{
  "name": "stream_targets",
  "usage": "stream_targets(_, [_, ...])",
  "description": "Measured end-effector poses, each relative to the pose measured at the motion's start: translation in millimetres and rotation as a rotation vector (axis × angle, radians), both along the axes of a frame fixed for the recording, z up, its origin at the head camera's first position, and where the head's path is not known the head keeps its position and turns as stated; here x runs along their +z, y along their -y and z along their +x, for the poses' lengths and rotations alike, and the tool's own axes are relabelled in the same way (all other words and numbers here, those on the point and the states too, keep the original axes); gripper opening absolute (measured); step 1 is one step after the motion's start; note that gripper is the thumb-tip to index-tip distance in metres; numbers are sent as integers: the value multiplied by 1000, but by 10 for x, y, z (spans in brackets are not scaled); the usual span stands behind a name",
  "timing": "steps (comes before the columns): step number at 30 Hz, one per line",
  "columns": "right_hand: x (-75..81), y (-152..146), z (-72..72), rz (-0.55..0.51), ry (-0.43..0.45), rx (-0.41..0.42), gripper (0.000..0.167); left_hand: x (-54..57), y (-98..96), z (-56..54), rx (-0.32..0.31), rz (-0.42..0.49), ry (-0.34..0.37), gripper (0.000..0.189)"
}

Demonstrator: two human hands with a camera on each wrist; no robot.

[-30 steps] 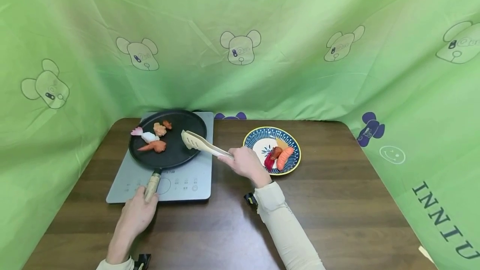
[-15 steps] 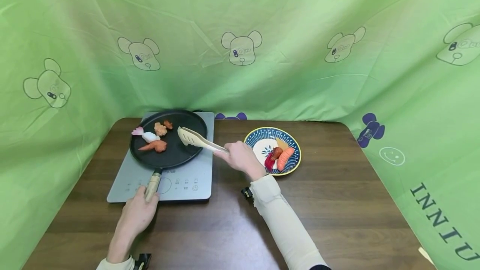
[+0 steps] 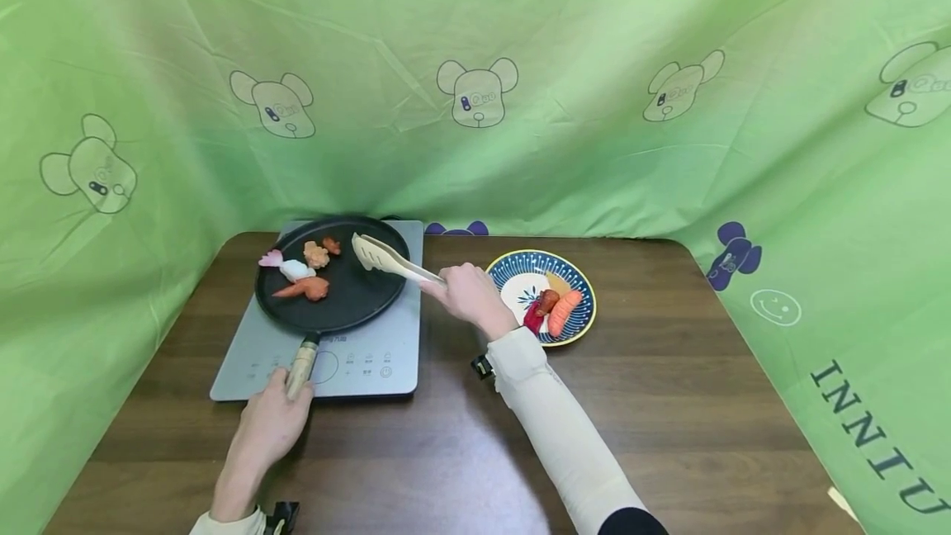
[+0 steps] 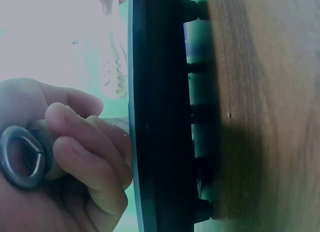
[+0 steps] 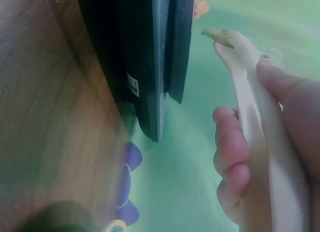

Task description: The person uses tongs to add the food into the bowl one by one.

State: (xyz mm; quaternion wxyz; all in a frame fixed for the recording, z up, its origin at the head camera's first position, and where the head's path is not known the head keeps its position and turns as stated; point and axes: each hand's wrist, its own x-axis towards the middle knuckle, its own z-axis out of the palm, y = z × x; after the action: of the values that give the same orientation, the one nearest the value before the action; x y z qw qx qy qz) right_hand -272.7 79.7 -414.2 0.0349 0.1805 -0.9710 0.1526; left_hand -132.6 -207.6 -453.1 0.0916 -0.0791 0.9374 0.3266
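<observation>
My left hand [image 3: 273,419] grips the wooden handle [image 3: 301,366] of a round black frying pan [image 3: 352,300]. In the left wrist view, fingers curl round that handle beside its metal hanging ring [image 4: 22,157]. My right hand [image 3: 470,297] holds cream-coloured tongs [image 3: 390,261], their tips over the pan's right side with no food between them. On the pan's left half lie a white shrimp with a pink tail [image 3: 293,268], an orange-brown wing-shaped piece [image 3: 305,288], a fried nugget [image 3: 315,254] and a small brown piece [image 3: 331,246].
Under the pan is a grey induction cooker [image 3: 357,382], on a brown wooden table [image 3: 669,403]. A blue-patterned plate [image 3: 513,267] to the right bears a salmon-coloured piece [image 3: 565,312], a brown piece [image 3: 547,302] and a red piece [image 3: 532,320]. A green curtain [image 3: 565,163] surrounds the table.
My right hand with the tongs has shifted left and toward the far side of the pan. The left hand, the pan and the food stay where they were.
</observation>
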Motion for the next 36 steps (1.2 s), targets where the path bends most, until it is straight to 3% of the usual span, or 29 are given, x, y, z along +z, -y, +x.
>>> stream_targets(16, [98, 142, -273, 54, 45, 35, 47, 7, 14, -15, -3, 0, 10, 44])
stream_targets(36, [176, 330, -456, 57, 99, -31, 51, 23, -14, 7, 8, -4, -6, 41])
